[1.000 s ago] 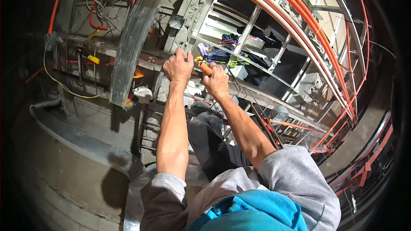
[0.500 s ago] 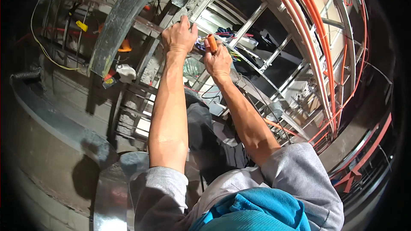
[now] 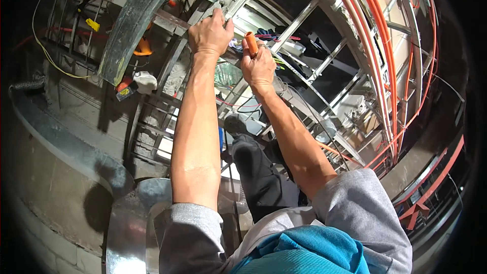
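My left hand [image 3: 209, 35] is at the upper middle, its fingers curled over the edge of a grey metal rail [image 3: 199, 14]. The fingertips are partly hidden behind the rail. Just to its right, my right hand [image 3: 259, 66] is closed around a short orange tube [image 3: 251, 43], which sticks up past the thumb with its round end showing. Whether the tube belongs to a longer tool is hidden by the hand. Behind the two hands lie dark blue and pink bundled items [image 3: 269, 36], too cluttered to make out.
Orange conduits [image 3: 378, 25] curve down the right side. A broad grey metal duct [image 3: 139, 25] arches at upper left, with a tape measure [image 3: 127, 90] below its end. Ladder-like metal framing [image 3: 327, 61] spans dark gaps. My dark-trousered leg [image 3: 261, 172] is below my hands.
My leg and shoe have come forward and show more between my forearms. Both hands keep nearly the same place and grip, while the view has shifted slightly.
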A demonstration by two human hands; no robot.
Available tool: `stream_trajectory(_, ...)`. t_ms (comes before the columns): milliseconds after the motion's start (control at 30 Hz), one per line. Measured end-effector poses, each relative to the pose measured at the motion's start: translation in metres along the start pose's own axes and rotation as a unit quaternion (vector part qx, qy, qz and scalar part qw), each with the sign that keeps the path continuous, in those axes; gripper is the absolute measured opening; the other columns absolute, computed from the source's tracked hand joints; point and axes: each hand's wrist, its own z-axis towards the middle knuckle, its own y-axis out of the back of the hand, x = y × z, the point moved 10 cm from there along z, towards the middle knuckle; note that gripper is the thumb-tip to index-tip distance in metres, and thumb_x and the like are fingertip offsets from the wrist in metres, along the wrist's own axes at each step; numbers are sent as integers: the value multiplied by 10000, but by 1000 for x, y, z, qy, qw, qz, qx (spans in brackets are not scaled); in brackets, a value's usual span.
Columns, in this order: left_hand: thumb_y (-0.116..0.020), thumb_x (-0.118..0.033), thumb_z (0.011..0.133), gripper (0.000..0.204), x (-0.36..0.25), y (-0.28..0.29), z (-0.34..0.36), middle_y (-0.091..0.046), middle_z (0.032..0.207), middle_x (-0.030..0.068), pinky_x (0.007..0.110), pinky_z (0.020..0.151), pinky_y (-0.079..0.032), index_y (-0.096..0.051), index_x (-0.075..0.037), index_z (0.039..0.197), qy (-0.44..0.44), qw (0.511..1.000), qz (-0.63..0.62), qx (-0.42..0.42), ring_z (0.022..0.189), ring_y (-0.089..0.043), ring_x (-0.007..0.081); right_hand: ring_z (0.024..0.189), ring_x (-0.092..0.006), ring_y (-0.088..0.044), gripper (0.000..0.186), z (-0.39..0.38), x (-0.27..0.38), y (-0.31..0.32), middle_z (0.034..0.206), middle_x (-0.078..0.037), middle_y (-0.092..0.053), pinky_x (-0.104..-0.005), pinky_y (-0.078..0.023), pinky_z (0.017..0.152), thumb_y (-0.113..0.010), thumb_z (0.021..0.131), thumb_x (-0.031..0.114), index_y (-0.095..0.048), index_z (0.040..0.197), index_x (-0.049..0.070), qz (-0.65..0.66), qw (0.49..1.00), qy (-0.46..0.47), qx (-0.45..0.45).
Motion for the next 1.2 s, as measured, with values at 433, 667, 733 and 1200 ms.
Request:
stream_trajectory(433, -703, -425, 877, 312, 1, 2, -1, -729, 770, 144, 534, 703, -513, -625, -123, 882, -25, 998, -17, -49, 779, -711, 406, 805, -465, -675, 460, -2, -1, -3, 830, -253, -694, -542, -514, 739, -552, 1014, 489, -639, 957, 40, 6, 999, 18, -29)
stream_trajectory(667, -692, -431, 888, 316, -4, 4, 0, -732, 775, 130, 525, 710, -516, -635, -120, 898, -23, 998, -19, -50, 780, -714, 390, 802, -471, -671, 497, 5, -8, -4, 796, -252, -691, -553, -510, 743, -549, 1008, 507, -634, 909, 27, -9, 999, 28, -39)
stream_trajectory(733, -685, -440, 890, 311, -2, 5, 0, -737, 789, 120, 520, 714, -521, -650, -132, 922, -21, 998, 3, -58, 785, -718, 380, 801, -473, -674, 529, 3, -4, -3, 790, -259, -690, -558, -509, 745, -545, 1007, 519, -639, 878, 15, 6, 999, 36, -41)
stream_trajectory(1200, -754, -422, 841, 344, -3, 9, -7, -736, 790, 110, 536, 732, -505, -648, -108, 933, -21, 998, -9, -67, 791, -717, 387, 859, -434, -705, 354, 0, -3, -5, 886, -254, -717, -517, -547, 801, -651, 870, 306, -654, 1048, -1, 54, 997, 3, 48)
